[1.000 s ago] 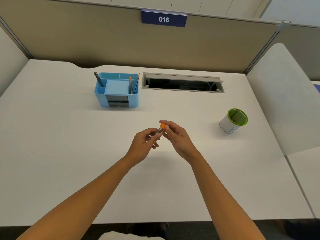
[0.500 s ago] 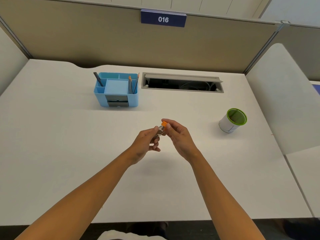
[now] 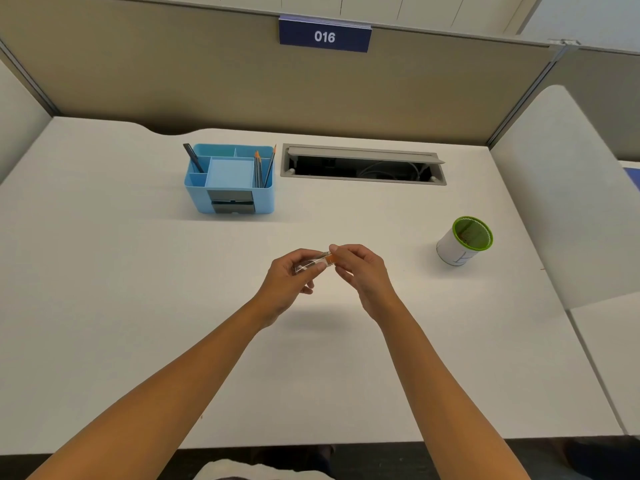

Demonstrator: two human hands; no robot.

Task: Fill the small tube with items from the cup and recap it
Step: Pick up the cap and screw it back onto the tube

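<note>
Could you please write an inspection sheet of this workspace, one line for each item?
Surface: white desk, bare around the hands.
Job's things: small clear tube with orange cap, held above the desk; green-rimmed cup upright at right, contents unclear.
Clutter: blue organizer holding pencils and a dark pen.
Grippers: left hand grips the tube body; right hand has its fingers on the cap.
Cables: some visible inside the open desk cable tray.
Surroundings: beige partition with sign 016; white side panel at right.
</note>
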